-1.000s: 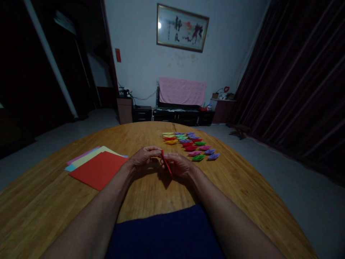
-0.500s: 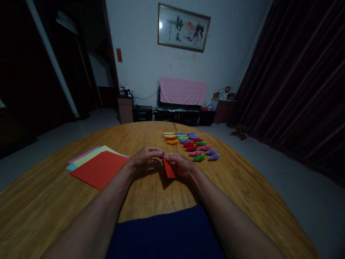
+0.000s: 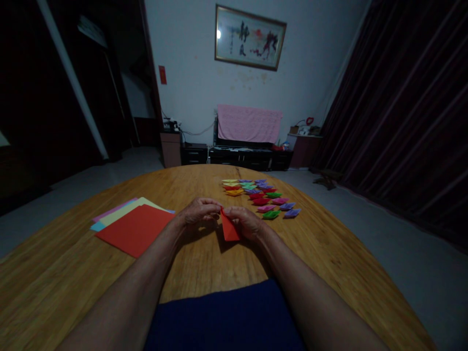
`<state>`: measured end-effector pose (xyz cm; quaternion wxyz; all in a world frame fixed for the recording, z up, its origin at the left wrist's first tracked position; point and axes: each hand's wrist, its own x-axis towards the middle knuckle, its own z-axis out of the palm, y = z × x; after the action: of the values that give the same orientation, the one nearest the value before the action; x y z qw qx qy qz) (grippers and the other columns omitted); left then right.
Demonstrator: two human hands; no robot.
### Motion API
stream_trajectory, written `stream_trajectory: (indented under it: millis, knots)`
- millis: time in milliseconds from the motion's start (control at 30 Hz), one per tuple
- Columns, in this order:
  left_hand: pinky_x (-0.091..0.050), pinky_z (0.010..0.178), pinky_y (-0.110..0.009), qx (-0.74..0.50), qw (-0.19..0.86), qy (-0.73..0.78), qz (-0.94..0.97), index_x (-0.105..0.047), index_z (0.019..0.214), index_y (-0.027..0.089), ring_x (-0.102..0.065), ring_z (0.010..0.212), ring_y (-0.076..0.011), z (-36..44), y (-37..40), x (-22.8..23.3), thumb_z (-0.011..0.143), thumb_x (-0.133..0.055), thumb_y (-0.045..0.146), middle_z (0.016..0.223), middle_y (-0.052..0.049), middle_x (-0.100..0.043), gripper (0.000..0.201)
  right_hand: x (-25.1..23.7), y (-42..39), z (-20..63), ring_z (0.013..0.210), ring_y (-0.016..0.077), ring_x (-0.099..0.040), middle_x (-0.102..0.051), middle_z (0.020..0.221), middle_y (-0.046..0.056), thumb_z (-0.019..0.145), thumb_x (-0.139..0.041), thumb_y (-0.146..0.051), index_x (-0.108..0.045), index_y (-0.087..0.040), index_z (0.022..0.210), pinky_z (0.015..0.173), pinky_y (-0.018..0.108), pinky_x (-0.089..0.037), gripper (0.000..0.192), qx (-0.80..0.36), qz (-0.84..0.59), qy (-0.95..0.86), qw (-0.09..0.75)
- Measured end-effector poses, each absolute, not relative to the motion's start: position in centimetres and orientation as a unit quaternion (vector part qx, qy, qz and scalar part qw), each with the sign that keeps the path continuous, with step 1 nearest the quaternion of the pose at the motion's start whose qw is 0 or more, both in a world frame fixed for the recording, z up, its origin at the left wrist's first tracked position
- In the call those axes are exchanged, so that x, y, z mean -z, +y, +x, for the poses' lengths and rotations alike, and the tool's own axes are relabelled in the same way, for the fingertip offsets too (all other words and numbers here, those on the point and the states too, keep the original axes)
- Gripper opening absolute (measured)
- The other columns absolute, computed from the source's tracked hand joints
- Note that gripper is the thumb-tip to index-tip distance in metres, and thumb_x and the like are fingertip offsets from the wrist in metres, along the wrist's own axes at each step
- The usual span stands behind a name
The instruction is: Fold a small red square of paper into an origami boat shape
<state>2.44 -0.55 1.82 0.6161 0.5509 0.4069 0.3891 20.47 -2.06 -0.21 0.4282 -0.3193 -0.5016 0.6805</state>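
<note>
Head cam: you sit at a round wooden table (image 3: 204, 273), both arms out in front. Your left hand (image 3: 199, 212) and right hand (image 3: 244, 220) meet near the middle of the table w/ a folded red paper (image 3: 229, 229) between them. Both hands pinch the paper at its top tip; fingers are curled in, thumbs & first fingers closed on the red tip. The rest of the paper hangs down from the pinch like a small pointy flag, its low edge close to the wood. Can't tell if it touches the table.

To your left, near the left hand but apart from it, lies a stack of flat paper sheets (image 3: 135, 229). The red sheet is on top; yellow, pink & blue edges peek out behind it.

To the right & a bit farther away sit rows of small folded paper shapes (image 3: 261, 197) in red, green, purple, pink, yellow. They lie close together on the table, apart from your right hand.

Room is dim. On the far wall hangs a framed picture (image 3: 249, 37). Under it a pink cloth (image 3: 249, 124) covers sth on a low dark cabinet (image 3: 241, 157). Dark curtains (image 3: 402, 107) fill the right side.
</note>
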Motion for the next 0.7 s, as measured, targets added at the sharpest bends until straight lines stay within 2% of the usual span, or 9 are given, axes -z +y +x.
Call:
stream_trajectory:
  millis: [300,600,700]
  knots:
    - [-0.032,0.051,-0.024,-0.35,0.556,0.443,0.61,-0.061,0.056,0.015,-0.045,0.048,-0.0089,2.39,-0.26,-2.3,0.062,-0.068,0.026,0.052,0.0,-0.054,0.014,0.68,-1.76,20.67,0.06,0.0123,-0.048,-0.056,0.066,0.0,0.065,-0.074,-0.034,-0.059,-0.017,0.069,0.057,0.025,-0.035,0.023,-0.639,-0.35,-0.537,0.425]
    - [-0.027,0.041,-0.021,-0.363,0.57,0.447,0.586,-0.062,0.057,0.014,-0.042,0.041,-0.0067,2.57,-0.45,-2.23,0.062,-0.068,0.026,0.052,-0.002,-0.057,0.014,0.8,-1.6,20.71,0.056,0.0108,-0.046,-0.054,0.064,-0.001,0.068,-0.07,-0.033,-0.058,-0.017,0.068,0.054,0.024,-0.034,0.02,-0.612,-0.374,-0.552,0.426]
    - [-0.031,0.041,-0.021,-0.38,0.592,0.454,0.547,-0.059,0.056,0.015,-0.044,0.041,-0.0076,2.7,-0.46,-1.94,0.061,-0.069,0.024,0.051,-0.001,-0.057,0.014,0.79,-1.6,20.16,0.057,0.0116,-0.05,-0.058,0.067,0.0,0.07,-0.069,-0.033,-0.06,-0.018,0.073,0.053,0.023,-0.037,0.018,-0.563,-0.405,-0.564,0.448]
